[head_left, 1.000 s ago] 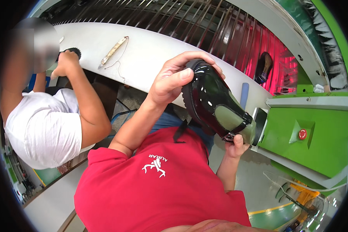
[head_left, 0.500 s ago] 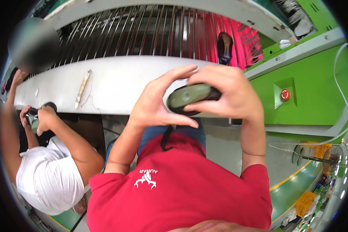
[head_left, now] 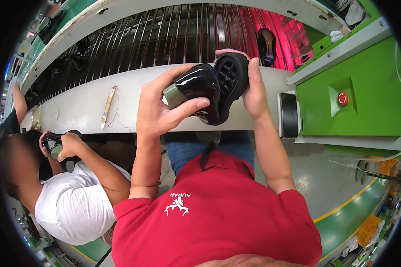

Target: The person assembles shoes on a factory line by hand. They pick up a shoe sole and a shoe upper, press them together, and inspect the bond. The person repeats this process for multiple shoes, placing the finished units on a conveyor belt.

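My left hand [head_left: 152,107] is wrapped round the heel end of a glossy black shoe upper [head_left: 198,82], its thumb across the side. A green shoe last [head_left: 174,95] fills the upper and sticks out at its opening. With my right hand [head_left: 256,91] I grip a thick black shoe sole [head_left: 234,73] from its right side, fingers behind it. The sole's ribbed inner face is turned partly toward me. At the lower end sole and upper meet; at the upper end they gape apart. Both are held above the white bench.
The white bench [head_left: 80,100] carries a pale knife-like tool [head_left: 108,107] with a thin cord. Behind it run metal rollers [head_left: 165,40], with another black shoe [head_left: 267,46] under red light. A green machine [head_left: 321,118] with a red button [head_left: 342,99] stands right. At left, a co-worker [head_left: 75,200] handles a shoe.
The shoe has been turned: its glossy black side and the sole's ribbed inside now show, instead of the last's green top. My right hand has shifted to the sole's right side.
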{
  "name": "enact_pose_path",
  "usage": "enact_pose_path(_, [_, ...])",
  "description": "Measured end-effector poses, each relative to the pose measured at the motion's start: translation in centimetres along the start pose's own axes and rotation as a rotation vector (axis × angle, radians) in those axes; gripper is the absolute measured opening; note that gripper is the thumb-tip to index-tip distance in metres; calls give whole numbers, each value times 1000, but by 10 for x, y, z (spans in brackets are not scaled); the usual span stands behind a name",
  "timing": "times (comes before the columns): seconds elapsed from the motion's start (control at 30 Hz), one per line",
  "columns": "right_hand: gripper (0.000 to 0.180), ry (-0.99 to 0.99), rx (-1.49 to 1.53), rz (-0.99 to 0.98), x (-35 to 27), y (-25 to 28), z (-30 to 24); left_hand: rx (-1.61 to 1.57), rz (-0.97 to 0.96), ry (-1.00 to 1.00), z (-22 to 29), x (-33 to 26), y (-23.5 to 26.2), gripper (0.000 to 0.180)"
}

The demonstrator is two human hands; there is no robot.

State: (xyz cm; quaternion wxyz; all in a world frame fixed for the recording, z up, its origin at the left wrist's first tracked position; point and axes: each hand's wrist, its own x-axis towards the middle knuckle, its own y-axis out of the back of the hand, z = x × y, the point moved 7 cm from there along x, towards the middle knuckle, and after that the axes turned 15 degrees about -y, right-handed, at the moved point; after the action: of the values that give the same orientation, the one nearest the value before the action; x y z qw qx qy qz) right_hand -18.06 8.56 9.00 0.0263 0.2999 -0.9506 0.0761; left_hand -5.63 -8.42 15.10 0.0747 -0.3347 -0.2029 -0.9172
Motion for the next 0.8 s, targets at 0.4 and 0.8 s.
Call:
enact_pose_path(0.4, [75,131,-174,-34,-9,-29,-29,302,-202,-101,28,12,0,63])
enact_pose_path(0.8, [57,210,-30,50,-19,-21,-30,558,-442,-138,45,23,-10,65])
